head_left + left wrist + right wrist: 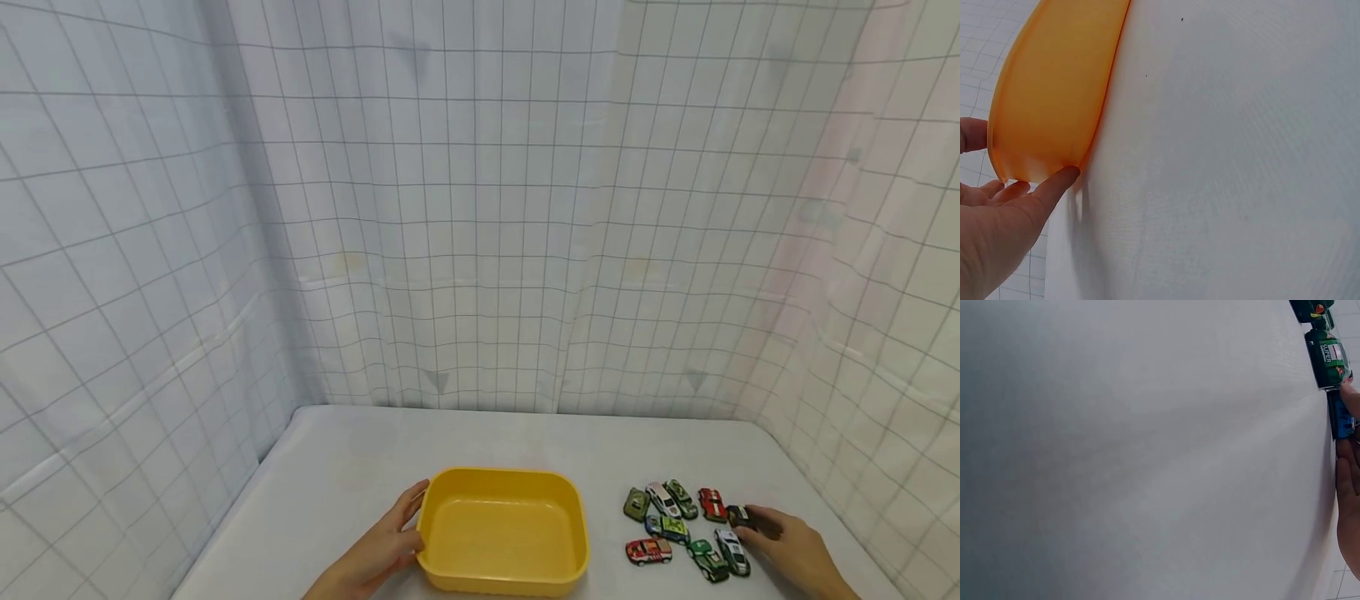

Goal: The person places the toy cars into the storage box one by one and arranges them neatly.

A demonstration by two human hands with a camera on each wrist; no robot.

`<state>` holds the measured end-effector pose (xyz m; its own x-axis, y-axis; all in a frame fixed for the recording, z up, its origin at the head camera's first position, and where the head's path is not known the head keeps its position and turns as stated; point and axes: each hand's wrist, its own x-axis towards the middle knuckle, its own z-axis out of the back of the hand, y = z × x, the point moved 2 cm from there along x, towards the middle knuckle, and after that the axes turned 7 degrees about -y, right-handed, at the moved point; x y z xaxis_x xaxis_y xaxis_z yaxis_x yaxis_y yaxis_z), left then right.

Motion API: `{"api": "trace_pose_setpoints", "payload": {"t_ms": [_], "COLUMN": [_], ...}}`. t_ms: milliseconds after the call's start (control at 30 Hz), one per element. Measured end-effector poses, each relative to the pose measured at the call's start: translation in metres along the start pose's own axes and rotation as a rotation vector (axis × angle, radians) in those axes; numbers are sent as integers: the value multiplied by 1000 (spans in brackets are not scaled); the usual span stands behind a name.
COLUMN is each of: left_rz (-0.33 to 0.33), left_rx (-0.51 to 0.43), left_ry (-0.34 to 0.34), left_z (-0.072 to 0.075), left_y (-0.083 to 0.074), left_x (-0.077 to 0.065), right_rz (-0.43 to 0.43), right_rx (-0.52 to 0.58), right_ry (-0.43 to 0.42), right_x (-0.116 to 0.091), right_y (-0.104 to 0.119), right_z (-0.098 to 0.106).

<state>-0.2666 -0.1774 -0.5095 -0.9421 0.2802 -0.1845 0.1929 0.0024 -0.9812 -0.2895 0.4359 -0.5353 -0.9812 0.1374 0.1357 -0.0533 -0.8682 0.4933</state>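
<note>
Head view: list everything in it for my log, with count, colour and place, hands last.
gridded walls: 3, white with grey lines, behind and both sides
table: 1, white, under everything
tray: 1, yellow, near middle
olive toy vehicle: 1, olive, cluster's far left
pale toy car: 1, white and red, beside it
camouflage toy car: 1, green, far side
red toy car: 1, red, far right
blue-and-lime toy car: 1, mid-cluster
orange-red toy car: 1, near left
green toy car: 1, dark green, near side
white toy car: 1, white and dark, near right
dark toy car: 1, dark, at right fingers
left hand: 1, touching tray
right hand: 1, at dark toy car
</note>
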Motion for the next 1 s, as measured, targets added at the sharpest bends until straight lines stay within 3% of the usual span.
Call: {"api": "trace_pose_setpoints", "payload": {"t_ms": [533,1000], "left_rz": [7,11], "left_rx": [-30,-42], "left_ry": [-7,-9], "left_z": [-2,-3], "left_y": [3,6], "left_x": [1,1], "right_rz": [-119,-75], "right_rx": [91,61], "right_ry": [-25,-74], "right_x": [0,-3], "right_y": [1,0], "right_z": [0,3]}}
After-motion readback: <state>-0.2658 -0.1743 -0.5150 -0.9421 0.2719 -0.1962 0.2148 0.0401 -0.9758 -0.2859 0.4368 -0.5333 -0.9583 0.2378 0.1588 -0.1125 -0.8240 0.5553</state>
